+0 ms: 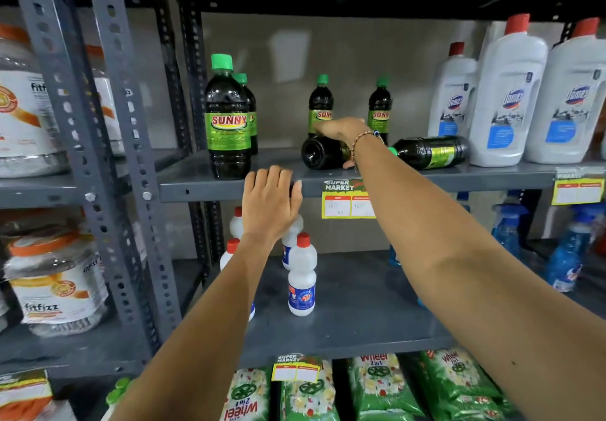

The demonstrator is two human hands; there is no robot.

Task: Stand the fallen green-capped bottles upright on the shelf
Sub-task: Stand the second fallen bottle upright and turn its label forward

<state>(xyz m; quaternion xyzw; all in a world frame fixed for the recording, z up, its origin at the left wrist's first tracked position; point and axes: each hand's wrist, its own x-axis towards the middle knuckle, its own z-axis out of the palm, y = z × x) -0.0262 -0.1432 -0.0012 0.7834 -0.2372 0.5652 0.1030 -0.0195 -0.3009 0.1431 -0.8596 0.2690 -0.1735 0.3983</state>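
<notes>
- right hand (341,130) wraps over a fallen green-capped bottle (323,154) lying mid-shelf (229,187), fingers closed on it.
- left hand (270,204) rests flat on the shelf's near edge, fingers together, holding nothing.
- second fallen bottle (433,152) lies to the right.

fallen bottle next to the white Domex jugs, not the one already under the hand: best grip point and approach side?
Probably the labelled mid-body of the fallen bottle, fingers wrapping from above and the front. It lies on its side, green cap pointing left, base nearly against the white jug, so the right side and back look blocked. The right hand is on the other fallen bottle; the left hand rests at the shelf edge.
</notes>
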